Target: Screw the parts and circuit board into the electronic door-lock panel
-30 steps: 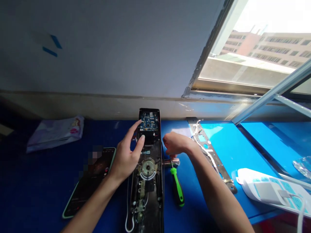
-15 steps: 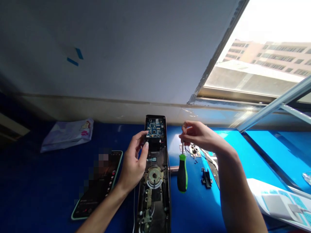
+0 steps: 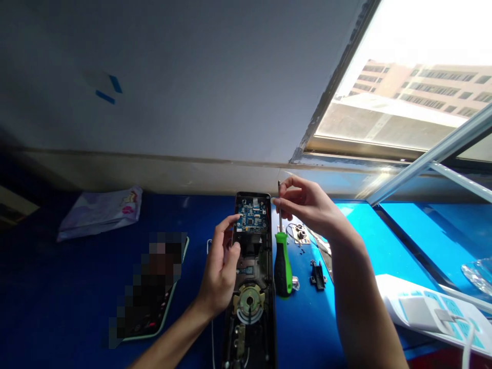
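Note:
A long black electronic door lock housing [image 3: 266, 261] lies with its inside facing up, a blue circuit board [image 3: 251, 215] at its far end and a round metal spindle plate [image 3: 249, 302] further down. My left hand [image 3: 221, 271] grips its left edge, forefinger beside the board and thumb below it. My right hand [image 3: 303, 202] pinches the metal shaft of a screwdriver [image 3: 283, 266], just right of the housing. The screwdriver's tip points up, and its green and black handle hangs down. Some of my right hand's fingers are partly hidden.
Right of the housing lie a small board with wires [image 3: 302, 233], tiny screws [image 3: 302, 251] and a black plastic bracket [image 3: 318, 275]. A phone [image 3: 154, 302] and a purple packet [image 3: 100, 212] are on the left. A white power strip with a plugged-in charger [image 3: 423, 312] sits at right.
The housing and my left hand have shifted slightly right and toward me. My right hand has moved left and up with the screwdriver, whose tip now shows above the fingers.

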A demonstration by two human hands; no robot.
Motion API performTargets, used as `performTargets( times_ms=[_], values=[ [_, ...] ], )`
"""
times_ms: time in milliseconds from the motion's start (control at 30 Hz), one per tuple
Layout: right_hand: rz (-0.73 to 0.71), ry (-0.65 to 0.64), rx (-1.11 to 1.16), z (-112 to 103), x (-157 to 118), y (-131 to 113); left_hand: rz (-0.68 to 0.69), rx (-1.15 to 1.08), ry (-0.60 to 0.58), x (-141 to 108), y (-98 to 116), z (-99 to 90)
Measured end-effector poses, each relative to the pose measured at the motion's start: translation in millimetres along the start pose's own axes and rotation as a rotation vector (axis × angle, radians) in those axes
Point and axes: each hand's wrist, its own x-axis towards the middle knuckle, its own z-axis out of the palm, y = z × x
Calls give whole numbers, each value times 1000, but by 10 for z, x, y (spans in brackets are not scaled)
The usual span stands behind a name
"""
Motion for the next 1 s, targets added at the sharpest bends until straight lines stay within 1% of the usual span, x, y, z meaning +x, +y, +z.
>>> performTargets(
  times_ms=[100,167,200,267,333,367,433,500,533,567,667,800,867,1000],
  values=[
    [-4,13,18,36,10,-2,-16,33,-25,-9,-9,-11],
    [-2,19,26,50,12,-8,9,125,-28,-5,14,-47],
    [-3,25,32,55,11,-16,40,199,-6,2,39,-71],
    [-11,50,52,59,8,-39,154,365,65,36,113,-120],
    [-31,95,82,56,8,-63,335,477,94,100,209,-155],
    [-43,121,99,52,11,-70,437,510,63,143,260,-164],
    [-65,168,132,38,24,-71,599,548,-74,247,353,-160],
    [-80,194,159,21,45,-51,679,551,-215,358,423,-138],
    [-83,196,169,14,58,-37,700,542,-245,410,446,-126],
    [-84,190,178,8,70,-21,721,535,-261,457,462,-117],
    [-72,147,199,7,97,8,821,558,-255,553,486,-125],
    [-32,58,192,18,63,-51,932,625,-240,593,543,-185],
    [-10,11,173,10,-6,-127,945,643,-236,604,597,-203],
    [35,-67,156,-36,-199,-287,887,727,-191,651,700,-188]
  ],
)
